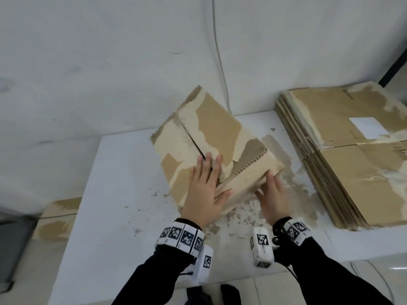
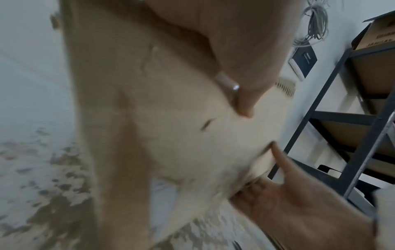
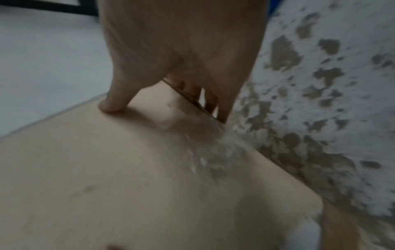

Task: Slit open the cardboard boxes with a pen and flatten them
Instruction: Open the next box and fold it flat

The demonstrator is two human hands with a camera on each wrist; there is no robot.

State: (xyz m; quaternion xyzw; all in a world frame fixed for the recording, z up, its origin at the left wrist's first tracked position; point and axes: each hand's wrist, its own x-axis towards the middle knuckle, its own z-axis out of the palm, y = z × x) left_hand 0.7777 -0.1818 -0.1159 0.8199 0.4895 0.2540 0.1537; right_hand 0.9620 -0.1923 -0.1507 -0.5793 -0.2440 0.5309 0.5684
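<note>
The cardboard box (image 1: 204, 142) sits tilted on the white table (image 1: 114, 194), its torn top seam split open in a dark slit and its near side flap folded outward, corrugated edge showing. The left hand (image 1: 204, 194) lies flat on the box's top beside the slit — fingers straight and spread, thumb reaching onto the side flap, a ring on one finger in the left wrist view. The right hand (image 1: 273, 194) grips the flap's lower corner: in the right wrist view the thumb (image 3: 111, 103) presses on the flap's face while the fingers (image 3: 213, 101) curl under its edge. Around the box's near side the table is strewn with torn paper residue (image 1: 242, 216). To the box's right, well apart, lies a stack of flattened boxes (image 1: 343, 150) — a white label on the top sheet. Left of the box, below the table edge, another cardboard box (image 1: 57, 219) stands.
</note>
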